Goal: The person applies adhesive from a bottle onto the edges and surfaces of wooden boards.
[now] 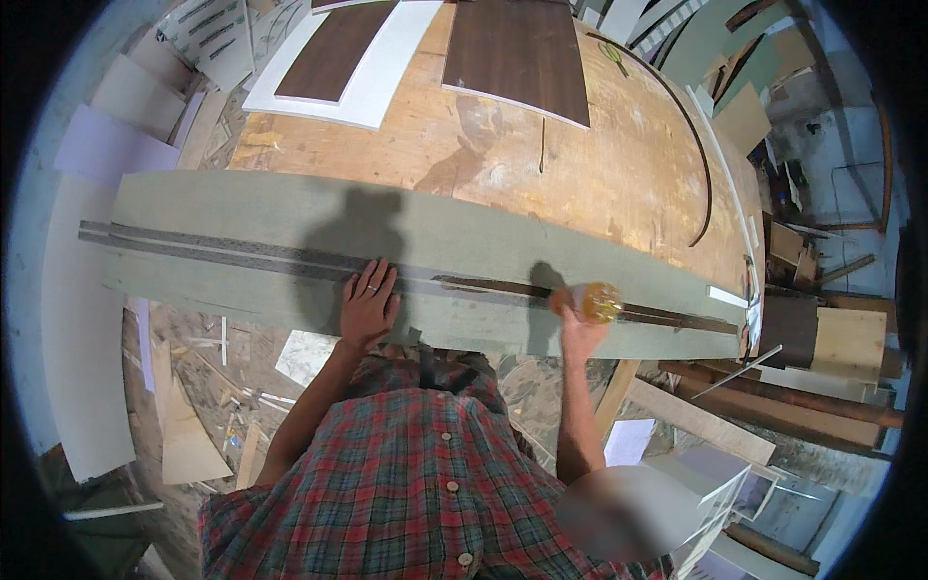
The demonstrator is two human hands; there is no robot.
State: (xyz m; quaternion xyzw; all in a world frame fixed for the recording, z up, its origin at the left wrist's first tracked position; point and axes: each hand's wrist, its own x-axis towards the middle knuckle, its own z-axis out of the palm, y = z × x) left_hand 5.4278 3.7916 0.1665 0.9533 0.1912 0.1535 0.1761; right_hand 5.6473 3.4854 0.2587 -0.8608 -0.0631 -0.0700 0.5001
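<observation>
A long grey-green board (242, 203) lies across the near side of the table. Along it run narrow dark grey strips (213, 245), side by side. My left hand (369, 304) rests on these strips with fingers stretched out, a ring on one of them. My right hand (577, 329) is wrapped round a clear bottle of amber-yellow liquid (601, 303), which is tilted over the strips. On both sides of the bottle, part of one strip shows a darker brown, wet-looking streak (493, 285). The bottle's mouth is hidden by my fingers.
Dark wood-grain panels (517, 58) and a white panel (367, 106) lie at the back of the wooden tabletop (619, 184). A thin dark edging strip (701, 145) curves along the right, near green-handled scissors (613, 58). Offcuts (193, 445) and scraps cover the floor.
</observation>
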